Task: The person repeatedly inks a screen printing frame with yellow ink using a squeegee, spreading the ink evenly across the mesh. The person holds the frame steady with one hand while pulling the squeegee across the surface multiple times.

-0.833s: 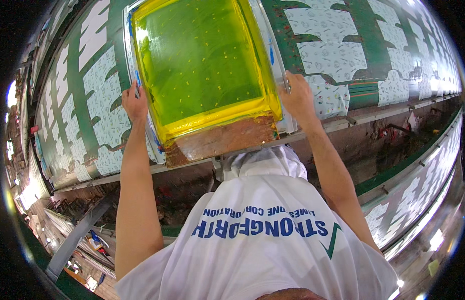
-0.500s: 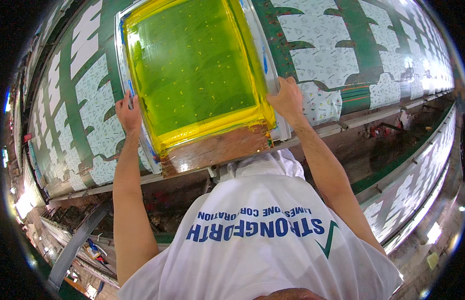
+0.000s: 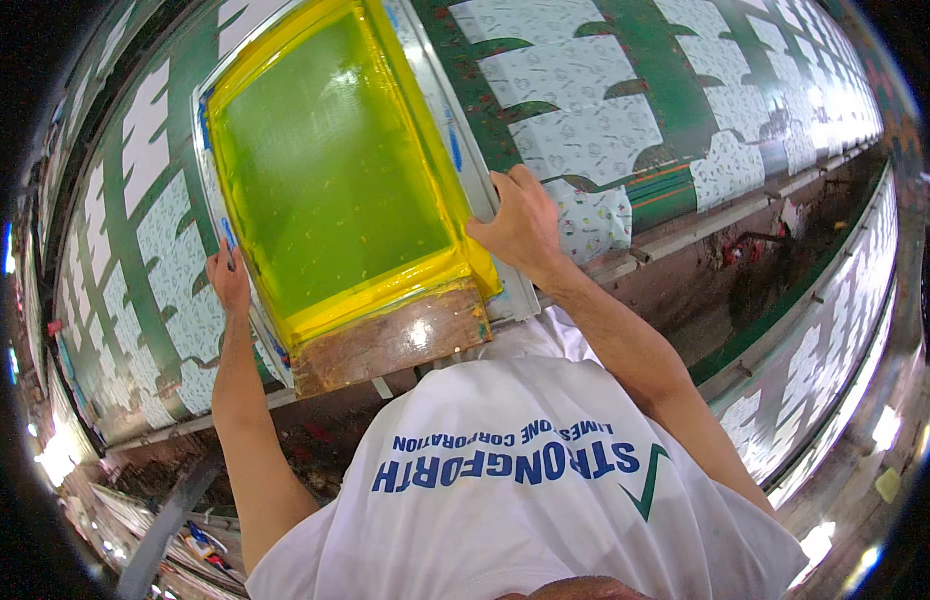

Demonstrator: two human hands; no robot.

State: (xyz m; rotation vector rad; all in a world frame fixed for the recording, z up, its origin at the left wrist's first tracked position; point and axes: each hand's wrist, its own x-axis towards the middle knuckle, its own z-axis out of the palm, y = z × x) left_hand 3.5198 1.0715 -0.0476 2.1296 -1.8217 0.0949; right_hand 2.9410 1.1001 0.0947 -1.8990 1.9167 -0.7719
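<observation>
A screen printing frame (image 3: 455, 130) with metal sides lies in front of me, slanted over the long green table. Its mesh (image 3: 330, 170) is yellow-green and see-through, bordered by bright yellow tape. A brown, wood-like board (image 3: 390, 340) runs along the near end. My left hand (image 3: 228, 276) is closed around the left side rail. On the opposite rail, my right hand (image 3: 520, 225) grips with its thumb over the top toward the yellow border; its other fingers are partly hidden. Whether the frame touches the table cannot be told.
White cut pieces with small printed figures (image 3: 585, 90) lie in rows on the green table (image 3: 675, 110), left and right of the frame. Plainer white pieces (image 3: 145, 140) are at the far left. A rail (image 3: 675, 245) follows the near edge. Another table with pieces (image 3: 785, 370) stands at right.
The frame has shifted left and slightly toward me, and its slant has changed. Both hands have travelled along with it, still gripping its sides.
</observation>
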